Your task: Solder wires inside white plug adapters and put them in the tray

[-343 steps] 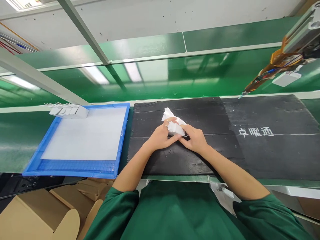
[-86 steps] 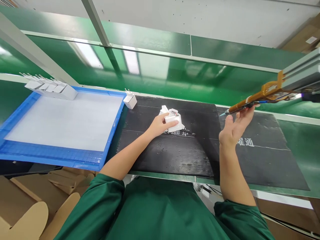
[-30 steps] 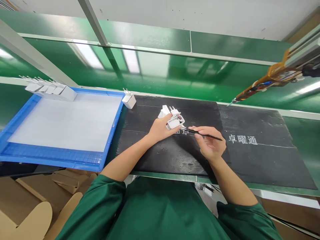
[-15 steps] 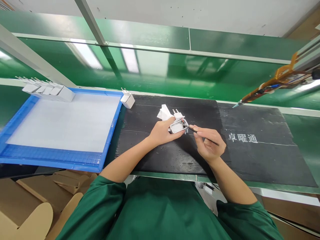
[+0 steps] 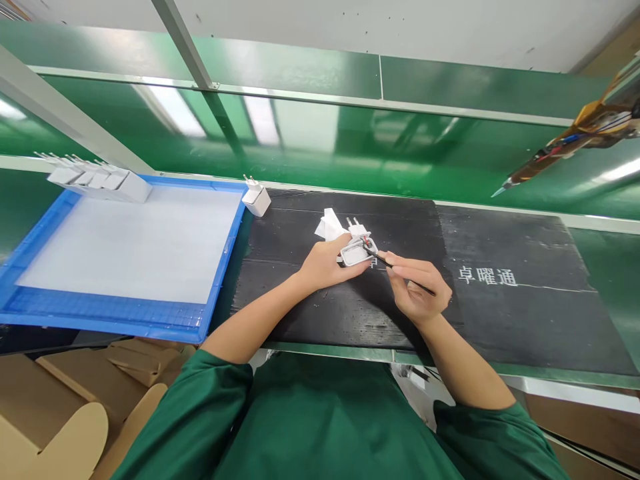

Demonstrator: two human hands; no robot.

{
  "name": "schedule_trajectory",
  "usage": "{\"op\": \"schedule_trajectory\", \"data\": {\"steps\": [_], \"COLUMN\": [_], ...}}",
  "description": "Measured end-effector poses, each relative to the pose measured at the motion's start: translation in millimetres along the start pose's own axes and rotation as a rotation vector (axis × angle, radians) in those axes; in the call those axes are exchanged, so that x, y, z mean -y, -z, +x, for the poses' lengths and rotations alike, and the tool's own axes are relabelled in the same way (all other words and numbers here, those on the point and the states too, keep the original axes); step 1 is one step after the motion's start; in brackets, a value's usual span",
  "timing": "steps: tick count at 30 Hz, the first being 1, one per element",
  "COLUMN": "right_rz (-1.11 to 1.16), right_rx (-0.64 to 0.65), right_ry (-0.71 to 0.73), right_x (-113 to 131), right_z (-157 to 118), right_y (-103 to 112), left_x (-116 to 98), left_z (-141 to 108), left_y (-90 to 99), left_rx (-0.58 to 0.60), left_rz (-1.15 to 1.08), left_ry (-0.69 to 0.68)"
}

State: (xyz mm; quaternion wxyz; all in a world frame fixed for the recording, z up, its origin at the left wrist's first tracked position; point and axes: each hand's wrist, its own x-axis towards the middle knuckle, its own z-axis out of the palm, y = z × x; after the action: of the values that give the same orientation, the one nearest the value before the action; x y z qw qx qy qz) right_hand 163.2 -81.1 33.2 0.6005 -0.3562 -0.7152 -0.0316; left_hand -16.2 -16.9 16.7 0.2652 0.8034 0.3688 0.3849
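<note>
The left hand (image 5: 323,263) is partly closed around a white plug (image 5: 356,255), gripping it from the left with the thumb on the near side; the plug's open end faces up, its two prongs point away from the hand, and a bit of red wiring shows inside. The right hand (image 5: 420,287), just right of the left one, pinches black tweezers (image 5: 381,259) between thumb and fingers, their tips at the plug's opening. Just beyond the left hand is a folded white piece (image 5: 331,225); whether it touches the plug, I cannot tell. Under both hands lies a black mat (image 5: 350,320) on the green tabletop (image 5: 613,267). Farther out and left of the left hand stands a single plug (image 5: 257,200), prongs up, then a blue tray (image 5: 125,307) with a row of plugs (image 5: 103,185) at its far left corner. Well right of and beyond the right hand hangs a pen-shaped tool (image 5: 535,167), its tip pointing down-left.
</note>
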Motion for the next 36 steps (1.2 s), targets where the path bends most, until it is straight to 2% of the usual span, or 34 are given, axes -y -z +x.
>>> {"op": "schedule_trajectory", "data": {"steps": [25, 36], "right_rz": [0.041, 0.081], "right_rx": [0.064, 0.09], "right_ry": [0.052, 0.061], "right_x": [-0.6, 1.1], "right_z": [-3.4, -4.3], "right_y": [1.2, 0.2], "left_x": [1.2, 2.7], "left_z": [-0.4, -1.0], "left_y": [2.3, 0.3], "left_rx": [0.1, 0.069], "left_rz": [-0.064, -0.072], "left_ry": [-0.001, -0.052]}}
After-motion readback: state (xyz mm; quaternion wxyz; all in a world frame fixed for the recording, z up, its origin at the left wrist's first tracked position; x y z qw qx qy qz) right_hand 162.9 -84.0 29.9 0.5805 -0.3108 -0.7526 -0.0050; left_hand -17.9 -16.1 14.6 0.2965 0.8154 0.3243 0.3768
